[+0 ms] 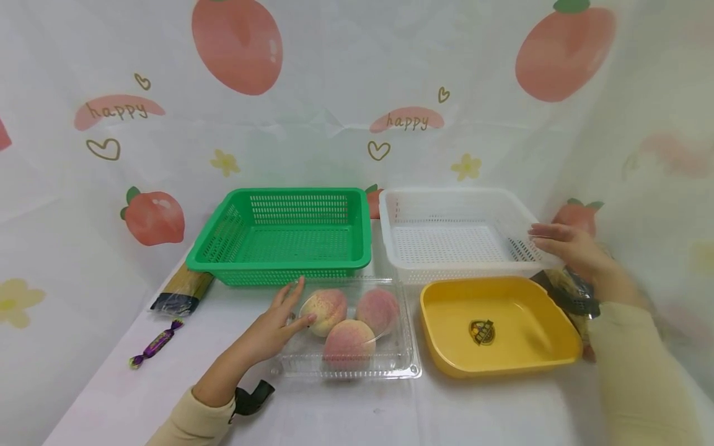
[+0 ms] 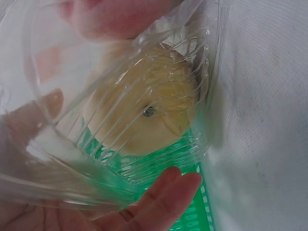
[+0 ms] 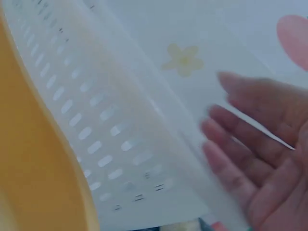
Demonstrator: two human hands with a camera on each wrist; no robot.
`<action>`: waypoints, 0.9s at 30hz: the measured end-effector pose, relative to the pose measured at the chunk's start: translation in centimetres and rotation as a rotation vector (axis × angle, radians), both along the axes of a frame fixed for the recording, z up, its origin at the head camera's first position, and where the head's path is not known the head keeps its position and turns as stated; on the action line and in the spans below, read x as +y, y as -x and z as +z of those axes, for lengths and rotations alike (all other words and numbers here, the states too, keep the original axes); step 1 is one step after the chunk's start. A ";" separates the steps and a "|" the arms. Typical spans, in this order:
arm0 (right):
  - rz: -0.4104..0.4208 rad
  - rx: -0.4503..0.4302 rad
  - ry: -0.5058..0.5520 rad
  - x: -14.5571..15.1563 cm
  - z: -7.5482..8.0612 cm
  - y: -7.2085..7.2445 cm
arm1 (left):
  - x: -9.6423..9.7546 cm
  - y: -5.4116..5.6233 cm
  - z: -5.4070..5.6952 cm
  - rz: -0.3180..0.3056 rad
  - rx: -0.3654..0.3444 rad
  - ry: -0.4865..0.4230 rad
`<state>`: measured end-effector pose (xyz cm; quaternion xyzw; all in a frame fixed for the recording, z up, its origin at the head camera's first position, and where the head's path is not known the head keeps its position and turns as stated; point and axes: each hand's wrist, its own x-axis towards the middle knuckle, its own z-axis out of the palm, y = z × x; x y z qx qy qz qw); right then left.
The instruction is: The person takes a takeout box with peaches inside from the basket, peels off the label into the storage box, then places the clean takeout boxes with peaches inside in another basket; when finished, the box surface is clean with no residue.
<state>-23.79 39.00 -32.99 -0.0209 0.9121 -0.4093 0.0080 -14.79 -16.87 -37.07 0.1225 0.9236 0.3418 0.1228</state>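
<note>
A clear plastic box [image 1: 409, 347] holds three peaches [image 1: 349, 344] under its lid. My left hand [image 1: 271, 328] lies along the box's left side, fingers extended toward its back corner and thumb over the lid. In the left wrist view, one pale peach [image 2: 139, 110] shows through the ridged plastic beside the fingers [image 2: 163, 197]. At the right rim of the white basket [image 1: 393, 248] is my right hand [image 1: 574, 248], blurred, its fingers loosely extended with nothing between them. The right wrist view has those fingertips close to the basket's outer wall [image 3: 96, 115].
A green basket [image 1: 362, 248] stands behind the box. To the box's right is a yellow tub [image 1: 502, 365], with packaged items [image 1: 571, 285] partly hidden behind it. On the left lie a purple-wrapped candy [image 1: 156, 342] and a bagged brown bundle [image 1: 184, 290].
</note>
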 end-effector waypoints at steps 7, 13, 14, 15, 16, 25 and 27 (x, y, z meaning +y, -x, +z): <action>-0.195 0.091 0.104 -0.6 -1.1 1.0 | 0.1 -0.1 0.1 0.012 0.015 0.029; -0.190 -0.005 0.004 -0.2 -2.2 1.5 | 0.0 0.0 -0.1 0.017 0.016 0.018; -0.179 -0.023 0.001 -0.1 -2.3 1.5 | 0.0 0.0 -0.2 0.016 0.016 0.014; -0.174 -0.037 -0.006 0.0 -2.4 1.5 | 0.0 0.0 -0.2 0.015 0.017 0.012; -0.172 -0.040 -0.008 0.0 -2.5 1.4 | 0.0 0.0 -0.2 0.015 0.020 0.009; -0.180 -0.047 0.044 -0.5 -2.7 1.0 | -0.6 -0.2 -0.4 0.090 0.028 -0.202; -0.185 -0.051 0.047 -0.5 -2.7 0.9 | -0.7 -0.5 -0.5 0.140 -0.040 -0.330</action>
